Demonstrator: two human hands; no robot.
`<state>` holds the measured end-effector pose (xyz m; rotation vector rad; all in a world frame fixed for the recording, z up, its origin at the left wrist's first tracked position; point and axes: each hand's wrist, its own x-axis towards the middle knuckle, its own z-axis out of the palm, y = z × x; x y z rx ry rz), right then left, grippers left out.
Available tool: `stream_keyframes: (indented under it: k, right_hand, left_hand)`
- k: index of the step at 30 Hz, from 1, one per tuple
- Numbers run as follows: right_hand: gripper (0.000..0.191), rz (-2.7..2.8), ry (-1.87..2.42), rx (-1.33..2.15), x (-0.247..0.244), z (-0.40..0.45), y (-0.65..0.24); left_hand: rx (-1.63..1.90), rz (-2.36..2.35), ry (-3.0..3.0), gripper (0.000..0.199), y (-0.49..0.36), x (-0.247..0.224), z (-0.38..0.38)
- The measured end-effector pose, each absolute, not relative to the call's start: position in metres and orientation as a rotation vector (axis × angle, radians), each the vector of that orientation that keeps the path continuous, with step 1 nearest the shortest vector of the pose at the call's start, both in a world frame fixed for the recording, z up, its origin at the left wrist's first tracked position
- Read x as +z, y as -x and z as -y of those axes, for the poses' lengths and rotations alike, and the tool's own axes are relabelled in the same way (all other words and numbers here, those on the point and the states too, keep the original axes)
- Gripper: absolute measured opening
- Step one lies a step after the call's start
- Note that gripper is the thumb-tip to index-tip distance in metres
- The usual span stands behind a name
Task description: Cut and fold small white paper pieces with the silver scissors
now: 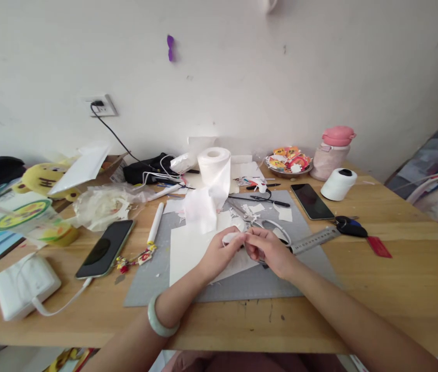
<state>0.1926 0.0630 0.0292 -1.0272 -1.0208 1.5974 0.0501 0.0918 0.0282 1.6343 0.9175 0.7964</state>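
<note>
My left hand [222, 253] and my right hand [269, 250] meet over the grey cutting mat [149, 281], fingertips close together. Between them is a small white piece [229, 238], which looks like paper; both hands have their fingers closed on it. White sheets [183, 253] lie under and beside my left hand. Scissors [271, 227] and a steel ruler [315, 240] lie by my right hand, partly covered by it. Behind the hands stands a white paper roll [214, 165], its loose end [201, 209] hanging onto the mat.
Left are a phone [105, 249], a white power bank [27, 284], a drink cup [44, 222] and a plastic bag [106, 204]. Right are another phone [312, 201], keys [350, 227], a thread spool [338, 184] and a pink-lidded bottle [331, 155]. A bowl [289, 173] stands behind.
</note>
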Motion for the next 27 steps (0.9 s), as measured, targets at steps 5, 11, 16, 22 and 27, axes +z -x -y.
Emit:
stream_keyframes:
  k: [5, 11, 16, 22, 27]
  right_hand:
    - [0.029, 0.884, 0.979, 1.538, 0.028, -0.066, -0.194]
    - [0.036, 0.584, 0.885, 1.624, 0.031, -0.072, -0.202]
    - [0.035, 0.702, 0.969, 1.632, 0.033, -0.07, -0.203]
    - [0.032, 0.855, 1.084, 1.573, 0.026, -0.07, -0.2]
    - [0.03, 0.968, 1.134, 1.549, 0.018, -0.071, -0.2]
  left_hand:
    - [0.865, -1.123, -1.659, 0.052, -0.059, 0.025, -0.097]
    - [0.838, -1.281, -1.65, 0.061, -0.068, 0.024, -0.111]
    - [0.957, -1.207, -1.55, 0.052, -0.08, 0.022, -0.114]
    - [1.024, -0.982, -1.537, 0.042, -0.082, 0.013, -0.103]
    - [0.991, -0.965, -1.511, 0.042, -0.077, 0.008, -0.1]
